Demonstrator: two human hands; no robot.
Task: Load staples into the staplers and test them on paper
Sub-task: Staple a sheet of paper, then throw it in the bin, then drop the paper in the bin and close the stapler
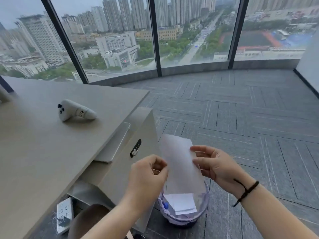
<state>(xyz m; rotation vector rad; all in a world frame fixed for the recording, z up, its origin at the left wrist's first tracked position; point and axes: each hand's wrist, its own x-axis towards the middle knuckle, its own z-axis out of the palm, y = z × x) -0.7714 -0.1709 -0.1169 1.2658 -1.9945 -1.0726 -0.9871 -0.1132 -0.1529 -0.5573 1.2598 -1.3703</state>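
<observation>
Head view: sheet of paper (pixel 181 166) pinched along opposite long edges, left hand (pixel 146 175) and right hand (pixel 215 164) each with grip pressed onto it, directly above lined waste bin (pixel 183 219) holding other paper scraps. No stapler visible; worktop (pixel 43 144) carrying only a white controller (pixel 74 110). Probably disposal after testing; next move likely release into bin.

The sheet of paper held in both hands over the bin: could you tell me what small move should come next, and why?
Probably release the sheet of paper so it falls. Both the left hand and the right hand pinch its edges directly above the lined bin, which already holds other paper, and no stapler is in view.
</observation>
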